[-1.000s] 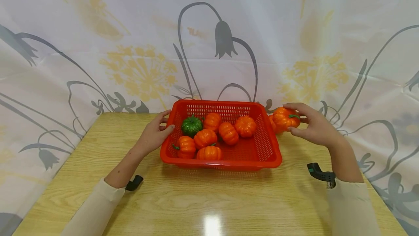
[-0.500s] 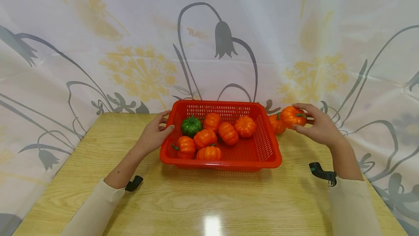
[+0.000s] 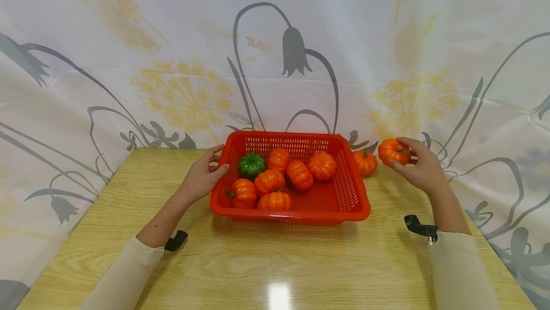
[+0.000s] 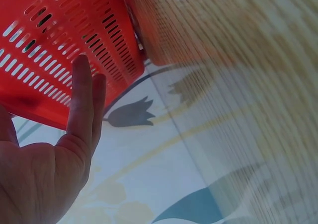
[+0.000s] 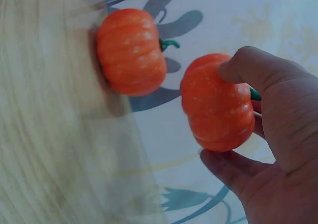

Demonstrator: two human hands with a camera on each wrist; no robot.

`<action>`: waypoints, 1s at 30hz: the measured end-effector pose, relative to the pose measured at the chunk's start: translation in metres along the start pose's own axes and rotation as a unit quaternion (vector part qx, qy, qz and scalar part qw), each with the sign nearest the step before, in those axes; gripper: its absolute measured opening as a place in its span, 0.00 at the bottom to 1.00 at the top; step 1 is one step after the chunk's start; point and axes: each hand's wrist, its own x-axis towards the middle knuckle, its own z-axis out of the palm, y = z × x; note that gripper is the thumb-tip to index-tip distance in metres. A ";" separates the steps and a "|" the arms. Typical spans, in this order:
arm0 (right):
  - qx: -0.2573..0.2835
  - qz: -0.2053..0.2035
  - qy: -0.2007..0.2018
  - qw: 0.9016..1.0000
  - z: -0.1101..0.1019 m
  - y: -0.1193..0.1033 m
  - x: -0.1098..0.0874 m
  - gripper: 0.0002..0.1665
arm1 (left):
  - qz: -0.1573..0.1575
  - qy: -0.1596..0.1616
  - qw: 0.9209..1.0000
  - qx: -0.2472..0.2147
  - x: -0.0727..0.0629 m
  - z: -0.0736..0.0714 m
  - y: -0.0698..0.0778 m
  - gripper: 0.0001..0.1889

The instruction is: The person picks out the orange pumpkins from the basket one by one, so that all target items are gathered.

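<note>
My right hand [image 3: 423, 164] pinches a small orange toy pumpkin [image 3: 393, 152] with a green stem, above the table to the right of the basket. In the right wrist view the thumb lies on one side of this pumpkin [image 5: 216, 105], fingertips on the other. A second orange pumpkin [image 5: 131, 52] sits on the table beside the basket's right wall. My left hand [image 3: 203, 176] rests at the left side of the red plastic basket [image 3: 292, 215]. Its straight fingers [image 4: 82, 105] lie along the slotted outer wall, with the thumb near the rim.
Inside the basket lie several orange pumpkins [image 3: 269, 182] and a green one [image 3: 251, 165], mostly toward its left and back. The basket stands on a wooden table [image 3: 240, 262] close to a flower-patterned cloth backdrop [image 3: 172, 37]. Black wrist-camera mounts [image 3: 418, 228] project from the forearms.
My right hand has carried its pumpkin rightward, away from the basket, opening a gap to the second pumpkin, which now shows fully. My left hand and the basket have stayed in place.
</note>
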 end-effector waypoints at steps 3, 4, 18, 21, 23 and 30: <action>-0.007 0.010 0.007 1.000 0.003 0.007 -0.001 0.40 | 0.000 0.000 1.000 0.001 0.000 0.000 0.000 0.34; -0.009 0.012 0.008 1.000 0.004 0.009 -0.001 0.40 | -0.001 0.000 1.000 0.000 0.000 0.000 0.000 0.34; -0.038 0.038 0.010 0.998 0.020 0.024 -0.003 0.39 | -0.005 0.000 1.000 -0.004 -0.001 0.000 0.001 0.34; -0.041 0.046 0.011 0.998 0.024 0.027 -0.003 0.38 | -0.005 0.000 1.000 -0.006 -0.001 0.000 0.001 0.34; -0.049 0.046 0.010 0.998 0.027 0.029 -0.003 0.38 | -0.004 0.000 1.000 -0.007 -0.001 0.000 0.001 0.34; -0.055 0.048 -0.010 0.997 0.033 0.035 -0.005 0.37 | -0.007 0.001 1.000 -0.005 -0.001 -0.001 0.002 0.34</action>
